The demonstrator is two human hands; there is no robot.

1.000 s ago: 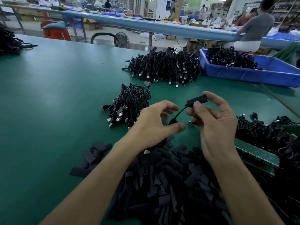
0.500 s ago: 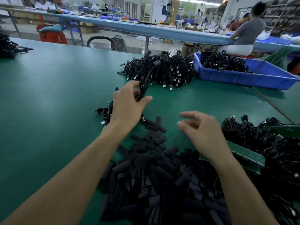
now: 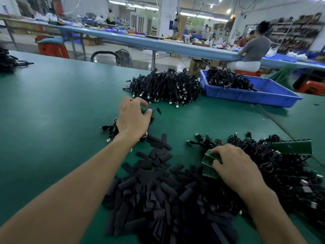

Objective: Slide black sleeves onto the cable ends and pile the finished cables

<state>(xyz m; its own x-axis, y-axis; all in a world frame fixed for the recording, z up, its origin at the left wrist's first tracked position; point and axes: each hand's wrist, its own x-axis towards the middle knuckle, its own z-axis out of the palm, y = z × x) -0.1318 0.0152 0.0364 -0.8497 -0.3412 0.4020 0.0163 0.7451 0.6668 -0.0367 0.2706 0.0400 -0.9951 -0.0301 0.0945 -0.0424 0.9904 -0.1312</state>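
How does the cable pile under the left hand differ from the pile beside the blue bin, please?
The near pile is small; the far pile beside the blue bin is much larger. The left hand covers the near pile, pinching a cable; the far pile lies untouched. Both are black cables with metal plugs.

Left hand (image 3: 133,118) pinches a sleeved cable (image 3: 157,110) above a small pile (image 3: 112,128); right hand (image 3: 235,166) grips green board (image 3: 209,166).

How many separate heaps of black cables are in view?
5: far-left heap, small heap under left hand, centre heap, tray heap in blue tray, right heap by right hand.
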